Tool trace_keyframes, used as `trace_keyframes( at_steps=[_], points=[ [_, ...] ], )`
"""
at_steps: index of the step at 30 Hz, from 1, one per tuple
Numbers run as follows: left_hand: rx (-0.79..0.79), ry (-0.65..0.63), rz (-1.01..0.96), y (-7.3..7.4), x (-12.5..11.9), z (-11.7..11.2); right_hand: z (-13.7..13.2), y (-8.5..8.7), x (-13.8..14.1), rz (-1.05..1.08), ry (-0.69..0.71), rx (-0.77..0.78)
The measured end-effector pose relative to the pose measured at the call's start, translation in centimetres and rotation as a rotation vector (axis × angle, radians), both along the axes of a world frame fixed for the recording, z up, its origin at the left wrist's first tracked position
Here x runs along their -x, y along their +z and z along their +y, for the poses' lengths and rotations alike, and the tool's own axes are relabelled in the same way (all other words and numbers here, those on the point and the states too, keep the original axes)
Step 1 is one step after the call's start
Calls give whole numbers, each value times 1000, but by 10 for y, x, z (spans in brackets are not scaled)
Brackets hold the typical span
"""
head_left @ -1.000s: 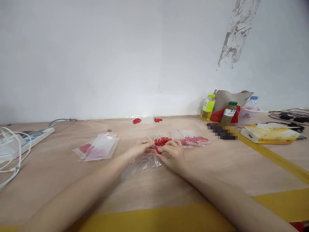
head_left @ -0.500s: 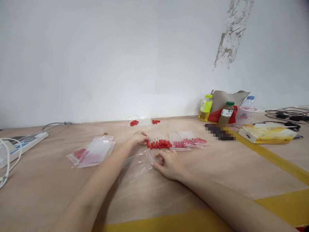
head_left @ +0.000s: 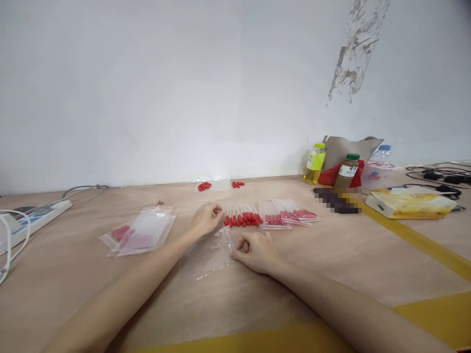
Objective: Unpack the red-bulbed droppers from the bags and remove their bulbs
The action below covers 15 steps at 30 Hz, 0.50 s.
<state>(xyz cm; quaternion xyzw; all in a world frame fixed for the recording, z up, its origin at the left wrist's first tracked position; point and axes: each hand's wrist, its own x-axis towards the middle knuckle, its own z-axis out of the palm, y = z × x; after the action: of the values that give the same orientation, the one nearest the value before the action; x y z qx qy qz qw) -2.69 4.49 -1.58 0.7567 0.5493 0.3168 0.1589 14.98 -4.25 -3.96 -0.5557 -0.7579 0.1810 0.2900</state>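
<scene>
My right hand (head_left: 257, 251) is closed, thumb and finger pinching the edge of a clear plastic zip bag (head_left: 211, 252) that lies flat on the table. My left hand (head_left: 208, 219) is above that bag, its fingers curled in beside the left end of a row of red-tipped sticks (head_left: 245, 219). Whether anything is between those fingertips, I cannot make out. The sticks lie side by side, pale shafts pointing to the wall and red ends toward me. Right of them, filled bags (head_left: 274, 219) with red-tipped contents overlap one another.
Left of my arm is a pile of zip bags (head_left: 150, 228), some over red pieces. Small red pieces (head_left: 204, 186) lie by the wall. Bottles (head_left: 314, 164), a tissue pack (head_left: 410, 204) and black cables (head_left: 437, 174) stand or lie right; a power strip (head_left: 55, 215) sits left.
My left hand has drawn back slightly left from the end stick, which stays in the row. My right hand keeps its pinch on the bag, nearly unmoved.
</scene>
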Motion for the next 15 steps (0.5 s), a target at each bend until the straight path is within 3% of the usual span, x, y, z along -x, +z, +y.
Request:
trace_keyframes(
  at_steps=[2, 5, 7, 10, 12, 15],
  points=[
    [-196, -196, 114, 0, 10, -27, 1, -1, -1, 5, 7, 14],
    [-237, -398, 243, -8, 24, -62, 3, -5, -3, 23, 23, 7],
    [-200, -371, 251, -16, 29, -73, 4, -8, -4, 52, 39, -55],
    [-83, -214, 130, -22, 32, -73, 6, -12, -4, 146, 93, -174],
    [-13, -154, 55, -19, 32, -69, 6, -14, -4, 255, 169, -192],
    [-25, -214, 66, -4, 30, -70, 4, -15, -1, 388, 292, -105]
  ],
)
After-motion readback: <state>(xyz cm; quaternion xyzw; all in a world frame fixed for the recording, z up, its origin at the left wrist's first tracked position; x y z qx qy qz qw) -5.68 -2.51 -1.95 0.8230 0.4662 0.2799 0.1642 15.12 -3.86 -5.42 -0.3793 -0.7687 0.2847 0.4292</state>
